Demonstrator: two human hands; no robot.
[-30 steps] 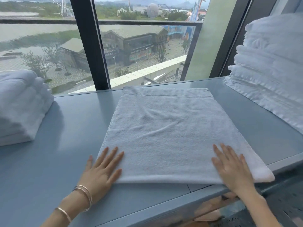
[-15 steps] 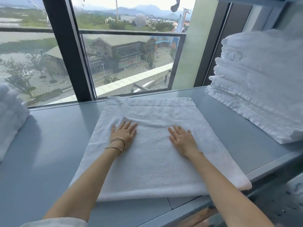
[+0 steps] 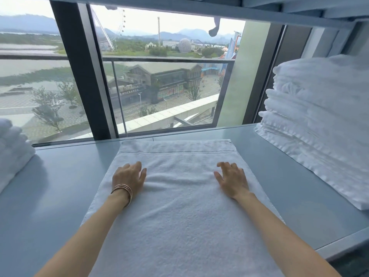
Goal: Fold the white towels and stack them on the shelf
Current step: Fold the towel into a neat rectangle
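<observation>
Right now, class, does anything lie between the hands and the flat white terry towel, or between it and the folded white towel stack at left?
Nothing visible. The left hand and right hand rest directly on the flat white terry towel; only bare grey shelf separates it from the folded white towel stack.

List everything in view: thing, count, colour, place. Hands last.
flat towel: one, white, spread on the shelf centre, under both hands
right towel stack: one tall stack, white, right end of the shelf
left towel stack: one stack, white, left edge, partly cut off
shelf: one, grey-blue, below the window
upper board: one, grey-blue, overhead
window: one, dark frame, behind the shelf
bangles: several, rose-gold, left wrist
left hand: one, on the flat towel's left side
right hand: one, on the flat towel's right side
</observation>
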